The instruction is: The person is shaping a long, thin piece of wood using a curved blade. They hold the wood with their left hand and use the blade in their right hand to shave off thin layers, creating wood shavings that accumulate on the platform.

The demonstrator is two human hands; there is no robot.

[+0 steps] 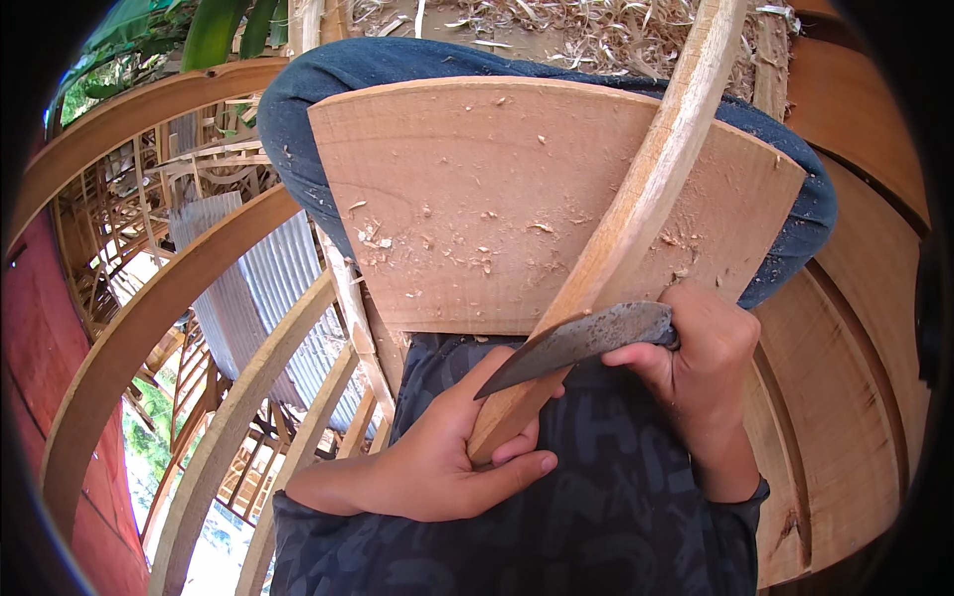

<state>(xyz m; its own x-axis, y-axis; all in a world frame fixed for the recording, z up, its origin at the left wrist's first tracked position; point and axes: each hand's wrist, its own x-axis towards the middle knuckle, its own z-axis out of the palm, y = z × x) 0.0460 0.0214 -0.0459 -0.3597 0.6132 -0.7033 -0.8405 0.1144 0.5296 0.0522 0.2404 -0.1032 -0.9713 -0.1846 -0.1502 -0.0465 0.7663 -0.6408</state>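
My left hand [462, 447] is wrapped round the near end of a long, slightly curved wooden strip [636, 214], close to my body. From there the strip slants up to the right, across a wide wooden board [447, 199] lying on my lap, and past its far edge. In my right hand [701, 348] is a knife with a broad, dark, pointed blade [581, 343]; my fingers close round its handle and mostly hide it. The blade crosses over the strip, its tip pointing left above my left hand. Small shavings are scattered on the board.
My bent legs in blue jeans [288, 129] support the board. Wood shavings [616, 40] lie thick beyond my knees. Curved wooden ribs [169, 308] stand at the left, with corrugated metal sheets [258, 278] lower down behind them. Wide curved planks [835, 397] with gaps rise at the right.
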